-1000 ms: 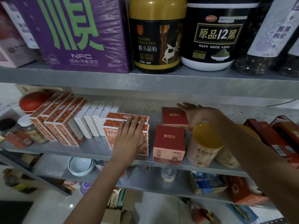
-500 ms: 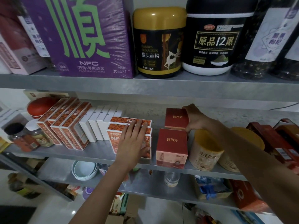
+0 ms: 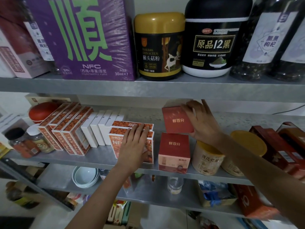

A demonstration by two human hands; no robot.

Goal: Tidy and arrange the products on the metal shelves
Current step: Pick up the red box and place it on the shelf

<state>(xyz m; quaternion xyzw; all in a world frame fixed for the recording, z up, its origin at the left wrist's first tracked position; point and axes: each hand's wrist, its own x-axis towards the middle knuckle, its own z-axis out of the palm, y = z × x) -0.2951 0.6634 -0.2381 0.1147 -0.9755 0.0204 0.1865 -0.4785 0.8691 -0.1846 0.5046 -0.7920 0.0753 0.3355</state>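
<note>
My right hand [image 3: 198,120] grips a red carton [image 3: 175,119] by its right side and holds it lifted and tilted above the middle metal shelf [image 3: 99,158]. A second, matching red carton [image 3: 173,150] stands upright at the shelf's front edge just below it. My left hand [image 3: 134,146] lies flat with straight fingers on two orange NFC boxes [image 3: 132,129] standing one behind the other. Left of them stand white boxes [image 3: 99,128] and a row of tilted orange boxes [image 3: 66,129].
Yellow-lidded tubs [image 3: 208,156] and dark red boxes [image 3: 279,146] crowd the shelf's right side. Small jars [image 3: 23,142] and a red round container [image 3: 42,111] sit far left. The upper shelf carries a purple box [image 3: 89,38] and large jars [image 3: 158,47]. Bowls [image 3: 85,176] sit below.
My right hand has closed on the rear red carton and raised it off the shelf, tilting it. My left hand stays on the orange boxes.
</note>
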